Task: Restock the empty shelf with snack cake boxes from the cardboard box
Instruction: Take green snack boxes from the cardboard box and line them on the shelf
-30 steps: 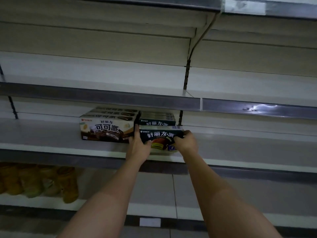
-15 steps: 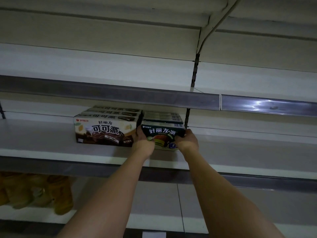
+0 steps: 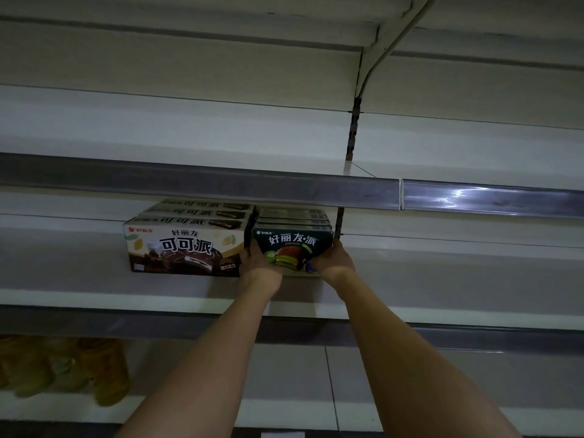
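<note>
Near the centre of the frame, both hands hold a dark green snack cake box upright on the pale shelf. The left hand has its grip closed on the box's left end, fingers tucked into the gap beside the neighbouring row. The right hand clasps the right end, fingers wrapped round the edge. Behind this box more dark green boxes stand in a row running to the back. Just left of them stands a row of brown-and-cream cocoa pie boxes, the front one facing outward. In the lower left of the frame, yellowish packets lie blurred on a lower shelf.
</note>
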